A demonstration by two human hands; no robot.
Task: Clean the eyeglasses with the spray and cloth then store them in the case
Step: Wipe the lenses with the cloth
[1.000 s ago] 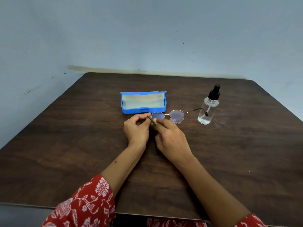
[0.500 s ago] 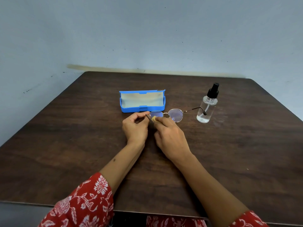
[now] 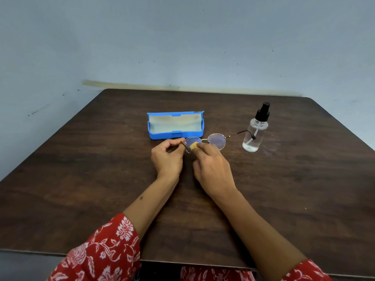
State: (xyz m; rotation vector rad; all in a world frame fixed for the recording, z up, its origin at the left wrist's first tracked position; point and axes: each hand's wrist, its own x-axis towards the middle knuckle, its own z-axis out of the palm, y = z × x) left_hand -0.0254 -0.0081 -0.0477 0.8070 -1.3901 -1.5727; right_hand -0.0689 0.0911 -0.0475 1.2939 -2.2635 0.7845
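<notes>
While the left hand [image 3: 167, 159] is pinching the near temple arm of the eyeglasses [image 3: 217, 141] between thumb and curled fingertips, the right hand [image 3: 212, 169] is pressing a small yellow cloth [image 3: 193, 146] against the left-side lens, its fingers closed tightly around the fold so that only a corner of the fabric is showing. Both hands are meeting over the middle of the dark wooden table [image 3: 81, 189], knuckles up, with the forearms angling in from the near edge and red floral sleeves [image 3: 105, 254] sitting pushed back toward the elbows. The glasses are being held just above the tabletop, lenses facing the camera, their far temple stretching right toward the clear spray bottle [image 3: 254, 132], which is standing upright with its black nozzle on. Just behind the glasses, the blue case [image 3: 175, 135] is lying open, its pale lining showing.
</notes>
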